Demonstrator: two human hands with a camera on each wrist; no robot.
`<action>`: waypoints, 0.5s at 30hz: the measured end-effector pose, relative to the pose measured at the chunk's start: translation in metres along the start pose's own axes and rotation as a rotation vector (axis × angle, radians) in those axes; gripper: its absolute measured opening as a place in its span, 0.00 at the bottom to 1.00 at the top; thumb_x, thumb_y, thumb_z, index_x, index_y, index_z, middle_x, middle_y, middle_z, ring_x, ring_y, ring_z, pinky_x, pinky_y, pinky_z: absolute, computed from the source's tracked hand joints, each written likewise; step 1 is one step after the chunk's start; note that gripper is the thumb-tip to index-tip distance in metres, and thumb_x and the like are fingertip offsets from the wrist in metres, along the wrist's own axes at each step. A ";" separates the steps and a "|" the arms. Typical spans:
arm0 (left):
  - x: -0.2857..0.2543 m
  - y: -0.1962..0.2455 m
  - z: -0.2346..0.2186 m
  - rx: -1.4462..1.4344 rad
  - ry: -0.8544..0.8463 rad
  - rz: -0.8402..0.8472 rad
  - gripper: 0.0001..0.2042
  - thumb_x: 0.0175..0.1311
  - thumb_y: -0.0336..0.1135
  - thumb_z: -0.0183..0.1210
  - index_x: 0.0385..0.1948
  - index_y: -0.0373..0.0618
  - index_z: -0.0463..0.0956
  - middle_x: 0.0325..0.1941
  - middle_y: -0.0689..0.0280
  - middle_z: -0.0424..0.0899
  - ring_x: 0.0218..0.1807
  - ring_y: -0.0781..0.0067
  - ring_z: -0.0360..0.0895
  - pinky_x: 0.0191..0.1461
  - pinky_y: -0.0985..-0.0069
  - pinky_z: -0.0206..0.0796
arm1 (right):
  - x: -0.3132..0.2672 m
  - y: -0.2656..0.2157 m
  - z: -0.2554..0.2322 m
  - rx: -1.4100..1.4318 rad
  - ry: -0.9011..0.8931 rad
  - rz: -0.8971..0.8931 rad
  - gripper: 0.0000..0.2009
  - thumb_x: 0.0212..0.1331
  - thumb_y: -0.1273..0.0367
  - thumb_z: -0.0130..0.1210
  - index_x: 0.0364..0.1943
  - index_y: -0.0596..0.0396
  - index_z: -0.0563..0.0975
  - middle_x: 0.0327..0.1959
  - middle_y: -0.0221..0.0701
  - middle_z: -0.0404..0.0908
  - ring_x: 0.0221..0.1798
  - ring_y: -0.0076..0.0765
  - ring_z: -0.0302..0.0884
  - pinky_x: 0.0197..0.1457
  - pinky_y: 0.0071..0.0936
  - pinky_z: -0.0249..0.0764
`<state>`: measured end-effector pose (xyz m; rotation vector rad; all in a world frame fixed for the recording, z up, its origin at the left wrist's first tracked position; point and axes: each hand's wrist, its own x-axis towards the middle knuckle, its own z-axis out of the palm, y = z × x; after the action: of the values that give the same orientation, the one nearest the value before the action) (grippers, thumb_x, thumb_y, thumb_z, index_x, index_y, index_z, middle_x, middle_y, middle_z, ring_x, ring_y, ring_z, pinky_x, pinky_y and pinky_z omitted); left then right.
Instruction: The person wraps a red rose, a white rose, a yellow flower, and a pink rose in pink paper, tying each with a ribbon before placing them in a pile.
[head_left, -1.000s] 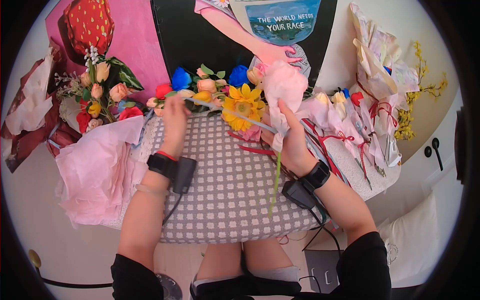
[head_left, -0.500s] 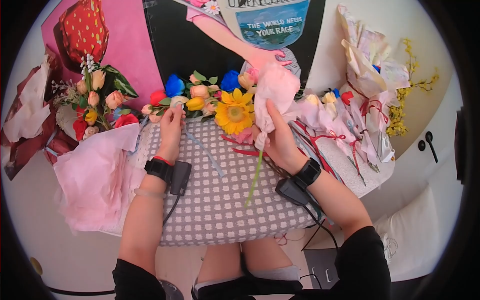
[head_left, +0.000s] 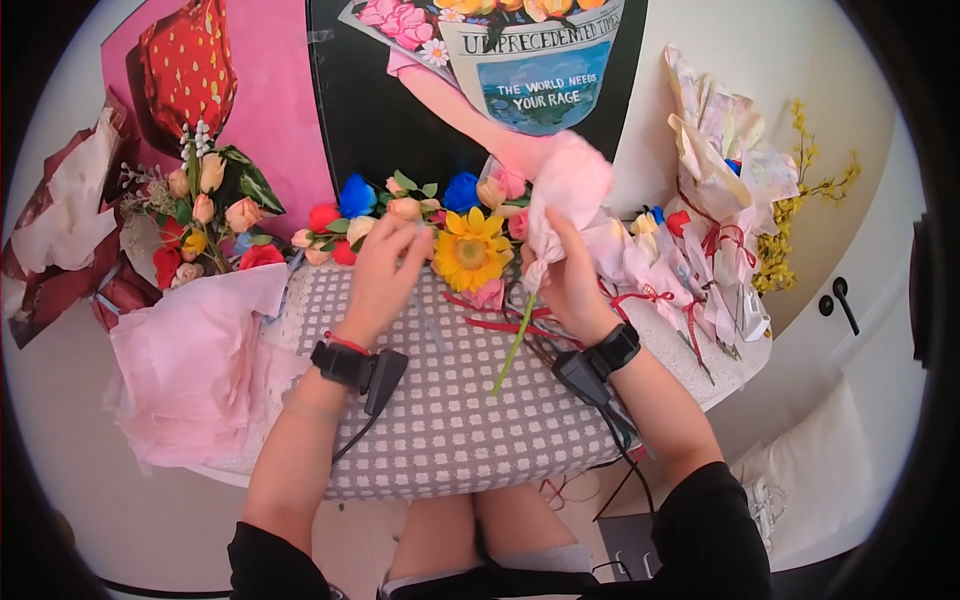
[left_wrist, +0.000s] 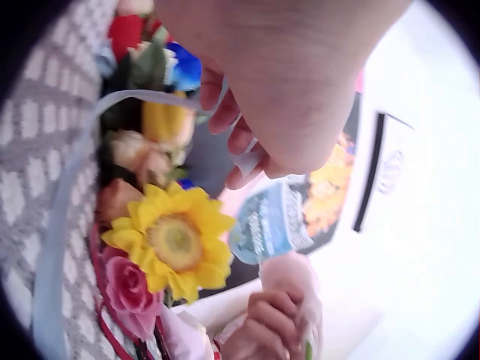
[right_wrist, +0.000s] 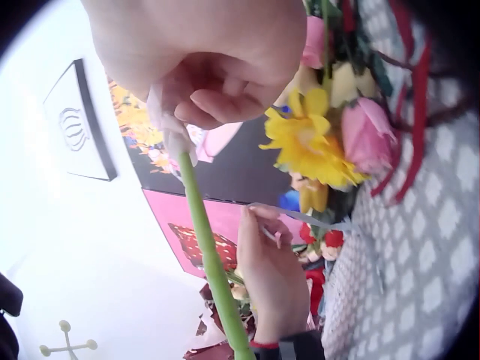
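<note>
My right hand (head_left: pixel 575 285) grips a flower wrapped in pale pink paper (head_left: pixel 572 180) around the gathered neck of the wrap. Its green stem (right_wrist: pixel 206 240) slants down below the hand. To the left, my left hand (head_left: pixel 385 275) is raised over the checked cloth, pinching a pale blue-grey ribbon (left_wrist: pixel 56 240) between thumb and fingers. The ribbon's long tail hangs down and trails across the cloth. Between the two hands lies a yellow sunflower (head_left: pixel 471 255), with a pink rose (left_wrist: pixel 131 289) beside it.
Loose pink tissue sheets (head_left: pixel 190 360) are stacked at the left, near a bouquet in dark red paper (head_left: pixel 75 240). Blue, red and peach flowers line the back edge. Several small wrapped flowers (head_left: pixel 660 265) and red ribbons (head_left: pixel 515 325) lie at the right of the checked cloth (head_left: pixel 440 430).
My left hand has moved right toward the sunflower, still with the ribbon, which was stretched toward the right hand a second ago. The right hand keeps its grip on the wrapped flower.
</note>
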<state>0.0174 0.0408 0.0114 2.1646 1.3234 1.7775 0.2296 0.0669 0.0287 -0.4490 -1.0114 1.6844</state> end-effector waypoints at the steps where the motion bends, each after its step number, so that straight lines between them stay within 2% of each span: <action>1: 0.007 0.017 0.001 0.013 -0.056 0.112 0.11 0.63 0.37 0.49 0.27 0.36 0.71 0.22 0.66 0.66 0.24 0.76 0.63 0.30 0.78 0.57 | 0.000 -0.011 0.008 -0.044 0.127 -0.091 0.13 0.59 0.55 0.47 0.27 0.48 0.70 0.15 0.21 0.66 0.15 0.17 0.59 0.17 0.14 0.53; 2: 0.016 0.039 -0.002 -0.084 -0.206 0.041 0.14 0.65 0.38 0.46 0.23 0.37 0.66 0.20 0.67 0.63 0.24 0.76 0.62 0.30 0.79 0.55 | 0.004 -0.023 0.006 -0.054 0.136 -0.135 0.13 0.58 0.55 0.48 0.26 0.47 0.69 0.15 0.21 0.66 0.15 0.17 0.59 0.17 0.14 0.52; 3: 0.021 0.060 -0.002 -0.087 -0.214 0.045 0.14 0.65 0.38 0.46 0.23 0.37 0.66 0.20 0.67 0.63 0.24 0.76 0.62 0.30 0.79 0.55 | 0.003 -0.040 0.006 -0.075 0.094 -0.194 0.13 0.58 0.55 0.48 0.25 0.47 0.69 0.15 0.20 0.66 0.15 0.17 0.59 0.17 0.14 0.51; 5: 0.030 0.097 0.001 -0.643 -0.413 -0.198 0.18 0.67 0.42 0.37 0.17 0.44 0.56 0.19 0.70 0.59 0.23 0.79 0.58 0.29 0.82 0.53 | -0.006 -0.079 0.017 -0.120 0.078 -0.322 0.15 0.59 0.54 0.46 0.25 0.49 0.69 0.13 0.19 0.61 0.14 0.16 0.54 0.17 0.14 0.49; 6: 0.035 0.117 0.002 -0.646 -0.426 -0.201 0.18 0.67 0.42 0.37 0.17 0.44 0.56 0.19 0.70 0.59 0.23 0.79 0.58 0.29 0.82 0.53 | -0.007 -0.098 0.010 -0.105 0.010 -0.366 0.16 0.60 0.54 0.45 0.25 0.51 0.68 0.14 0.20 0.60 0.14 0.15 0.52 0.17 0.14 0.48; 8: 0.044 0.149 0.003 -1.117 -0.521 -0.132 0.17 0.66 0.43 0.33 0.15 0.49 0.52 0.18 0.71 0.58 0.20 0.79 0.57 0.27 0.82 0.53 | -0.026 -0.132 0.010 -0.246 0.098 -0.577 0.16 0.61 0.56 0.43 0.25 0.52 0.68 0.14 0.19 0.59 0.13 0.15 0.49 0.16 0.14 0.47; 9: 0.050 0.158 0.003 -1.121 -0.530 -0.138 0.17 0.66 0.43 0.33 0.15 0.49 0.52 0.18 0.71 0.58 0.20 0.79 0.57 0.27 0.82 0.53 | -0.032 -0.150 -0.002 -0.207 0.078 -0.599 0.16 0.62 0.56 0.42 0.24 0.52 0.67 0.15 0.20 0.58 0.13 0.15 0.48 0.16 0.14 0.47; 11: 0.063 0.168 0.006 -1.534 -0.714 -0.231 0.16 0.65 0.41 0.34 0.15 0.50 0.51 0.17 0.71 0.57 0.19 0.79 0.57 0.26 0.83 0.52 | -0.055 -0.176 -0.013 -0.310 -0.172 -0.629 0.15 0.63 0.58 0.40 0.25 0.52 0.65 0.15 0.20 0.57 0.13 0.14 0.48 0.16 0.15 0.47; 13: 0.069 0.166 0.017 -1.549 -0.718 -0.264 0.15 0.64 0.40 0.35 0.14 0.50 0.52 0.17 0.71 0.56 0.18 0.79 0.56 0.25 0.82 0.51 | -0.074 -0.187 -0.028 -0.320 -0.108 -0.632 0.14 0.63 0.58 0.40 0.26 0.52 0.64 0.16 0.20 0.57 0.13 0.14 0.48 0.16 0.15 0.47; 15: 0.069 0.147 0.036 -1.300 -0.750 -0.409 0.15 0.63 0.39 0.36 0.14 0.50 0.51 0.16 0.71 0.56 0.18 0.79 0.55 0.25 0.83 0.51 | -0.091 -0.189 -0.038 -0.326 -0.048 -0.636 0.14 0.64 0.59 0.39 0.26 0.52 0.63 0.16 0.21 0.57 0.13 0.14 0.48 0.16 0.15 0.48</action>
<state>0.1295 0.0070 0.1301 1.3492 0.2008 0.9420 0.4022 0.0124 0.1419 -0.2535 -1.3047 0.9706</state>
